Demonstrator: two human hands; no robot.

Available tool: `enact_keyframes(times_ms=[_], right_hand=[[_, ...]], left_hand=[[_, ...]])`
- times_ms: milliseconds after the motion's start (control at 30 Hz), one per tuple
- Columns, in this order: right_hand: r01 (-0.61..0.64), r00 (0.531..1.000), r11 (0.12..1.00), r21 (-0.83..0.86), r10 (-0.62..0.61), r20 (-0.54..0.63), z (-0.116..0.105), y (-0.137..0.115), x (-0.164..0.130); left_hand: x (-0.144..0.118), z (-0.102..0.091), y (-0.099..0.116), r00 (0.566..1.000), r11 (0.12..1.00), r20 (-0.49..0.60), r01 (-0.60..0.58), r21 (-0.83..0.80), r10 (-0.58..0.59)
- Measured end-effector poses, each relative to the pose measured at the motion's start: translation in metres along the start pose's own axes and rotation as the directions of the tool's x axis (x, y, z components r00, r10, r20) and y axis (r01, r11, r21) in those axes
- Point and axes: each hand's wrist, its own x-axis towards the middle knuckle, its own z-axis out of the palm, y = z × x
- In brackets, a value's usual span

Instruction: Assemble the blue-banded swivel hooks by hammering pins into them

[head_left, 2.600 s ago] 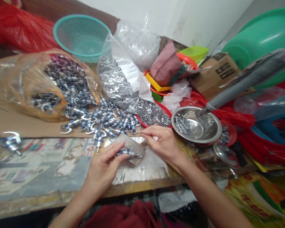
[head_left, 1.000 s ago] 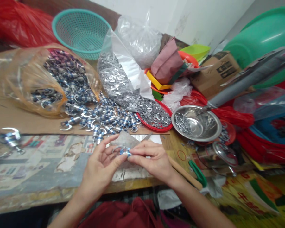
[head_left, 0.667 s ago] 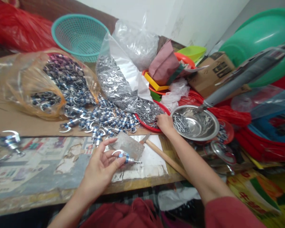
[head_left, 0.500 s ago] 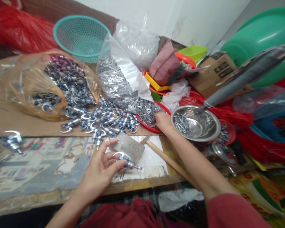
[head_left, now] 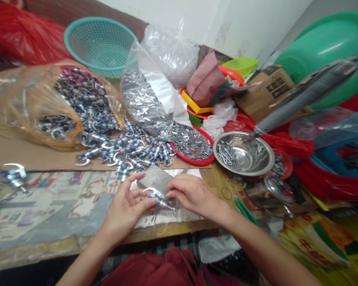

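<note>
My left hand [head_left: 125, 210] grips a small silver hook fitting [head_left: 160, 200] with blue bands between thumb and fingers, its curved hook facing up and its narrow end to the right. Beside it, my right hand [head_left: 193, 194] is closed in a pinch close to the fitting; anything between those fingertips is hidden. A flat grey metal block [head_left: 155, 177] lies just behind the fitting, on white paper. The hammer is almost wholly covered by my right hand and forearm. Behind sits a red dish [head_left: 201, 162] of small metal pieces.
Many similar hook fittings [head_left: 137, 151] spill from an orange plastic bag [head_left: 20, 107]. A clear bag [head_left: 144, 101] leans into the red dish. On the right stands a steel bowl [head_left: 265, 169] with pins, under a grey bar-shaped tool [head_left: 304, 95]. A teal basket [head_left: 100, 47] is at the back.
My right hand has come back from the red dish to the fitting, closing in a pinch beside it. My left hand keeps its hold in nearly the same spot.
</note>
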Motion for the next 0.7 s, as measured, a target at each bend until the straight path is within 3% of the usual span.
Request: enact_keyframes(times_ms=[100,233,400,500,600,700], right_hand=[[0.028,0.997,0.999,0.027,-0.030,0.077,0.004,0.002,0.007],[-0.029,0.999,0.994,0.102,0.025,0.035,0.017,0.000,0.020],[-0.087,0.979,0.976,0.200,0.121,-0.164,0.036,-0.005,0.020],[-0.093,0.912,0.957,0.274,0.192,-0.363,0.029,0.005,0.005],[-0.332,0.827,0.933,0.140,0.359,-0.433,0.010,0.027,-0.022],[-0.547,0.829,0.830,-0.111,0.518,-0.212,-0.002,0.046,-0.051]], left_hand=[[0.000,0.000,-0.001,1.000,1.000,0.011,-0.016,-0.009,0.016],[-0.001,0.000,-0.001,1.000,1.000,0.010,-0.029,-0.007,0.029],[-0.002,0.001,-0.001,1.000,0.999,0.001,-0.024,-0.025,0.024],[-0.002,0.001,-0.002,1.000,0.999,-0.014,-0.022,-0.030,0.022],[-0.002,0.001,-0.002,0.999,1.000,-0.031,-0.018,-0.025,0.017],[-0.002,0.000,-0.001,0.999,1.000,-0.034,-0.016,-0.020,0.016]])
